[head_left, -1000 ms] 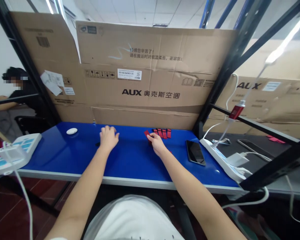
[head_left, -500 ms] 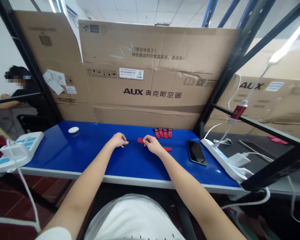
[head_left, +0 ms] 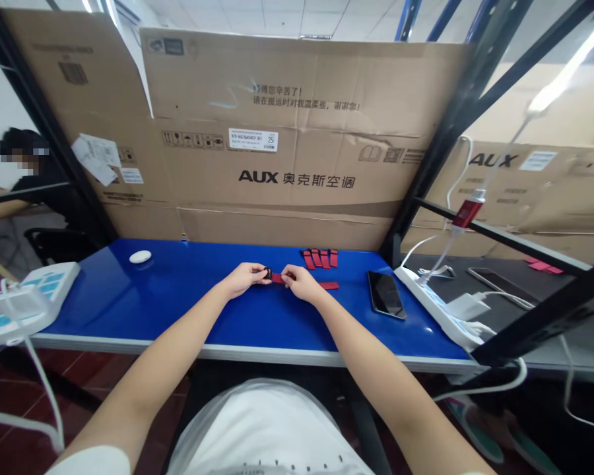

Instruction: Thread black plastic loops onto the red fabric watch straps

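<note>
My left hand (head_left: 245, 280) pinches a small black buckle-like piece (head_left: 268, 272) between thumb and fingers. Right beside it, my right hand (head_left: 301, 284) is closed on a short red strap (head_left: 277, 278), whose left end meets the black piece. Whether the strap passes through that piece is too small to tell. Another red strap (head_left: 331, 285) lies flat on the blue tabletop (head_left: 272, 323), just right of my right hand. Behind it, several red straps with black ends (head_left: 319, 258) lie side by side in a row.
A black phone (head_left: 386, 295) lies to the right, near a white power strip (head_left: 440, 310) with plugs and cables. At the left stand another power strip (head_left: 62, 290) and a white oval object (head_left: 140, 256). Cardboard (head_left: 297, 152) walls off the back. A person (head_left: 34, 171) sits far left.
My left hand has moved right and lifted the black piece from the table to the red strap's end. My right hand stays in nearly the same place, still holding the strap.
</note>
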`<state>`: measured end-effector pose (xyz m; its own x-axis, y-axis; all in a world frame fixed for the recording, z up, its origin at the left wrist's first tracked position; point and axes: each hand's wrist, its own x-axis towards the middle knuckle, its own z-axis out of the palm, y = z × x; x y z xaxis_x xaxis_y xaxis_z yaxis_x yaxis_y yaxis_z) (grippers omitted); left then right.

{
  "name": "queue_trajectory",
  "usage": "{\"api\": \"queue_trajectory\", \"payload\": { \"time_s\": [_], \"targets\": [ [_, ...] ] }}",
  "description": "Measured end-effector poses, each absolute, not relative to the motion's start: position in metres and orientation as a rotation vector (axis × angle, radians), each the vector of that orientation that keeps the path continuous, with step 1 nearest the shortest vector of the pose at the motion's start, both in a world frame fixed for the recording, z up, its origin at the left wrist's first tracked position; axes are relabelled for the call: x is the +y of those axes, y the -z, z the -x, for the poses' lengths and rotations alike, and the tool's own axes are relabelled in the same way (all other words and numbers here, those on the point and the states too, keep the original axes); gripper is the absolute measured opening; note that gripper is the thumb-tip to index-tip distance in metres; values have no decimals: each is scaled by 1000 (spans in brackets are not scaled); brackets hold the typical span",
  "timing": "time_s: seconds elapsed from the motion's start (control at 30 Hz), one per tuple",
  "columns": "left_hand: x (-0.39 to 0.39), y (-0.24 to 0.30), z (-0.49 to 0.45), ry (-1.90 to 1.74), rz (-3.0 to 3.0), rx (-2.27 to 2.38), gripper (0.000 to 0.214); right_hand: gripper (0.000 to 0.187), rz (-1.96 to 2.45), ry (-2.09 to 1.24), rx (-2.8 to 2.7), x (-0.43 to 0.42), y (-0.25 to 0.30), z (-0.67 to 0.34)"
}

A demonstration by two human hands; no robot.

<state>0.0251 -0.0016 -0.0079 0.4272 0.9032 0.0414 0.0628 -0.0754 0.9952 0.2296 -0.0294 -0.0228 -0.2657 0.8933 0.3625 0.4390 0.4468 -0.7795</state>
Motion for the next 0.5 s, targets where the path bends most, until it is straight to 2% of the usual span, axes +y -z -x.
{"api": "queue_trajectory", "payload": {
  "time_s": [0.23, 0.4, 0.5],
  "targets": [
    [-4, 7, -23, -740, -1479, 779, 35, 10, 991, -813, -1881, -27, 23, -233],
    [-5, 8, -28, -813, -1373, 735, 39, 12, 874, -964, -1712, -27, 21, -229],
    [-7, 9, -35, -897, -1274, 701, 40, 24, 780, -1086, -1566, -30, 19, -221]
  ]
}}
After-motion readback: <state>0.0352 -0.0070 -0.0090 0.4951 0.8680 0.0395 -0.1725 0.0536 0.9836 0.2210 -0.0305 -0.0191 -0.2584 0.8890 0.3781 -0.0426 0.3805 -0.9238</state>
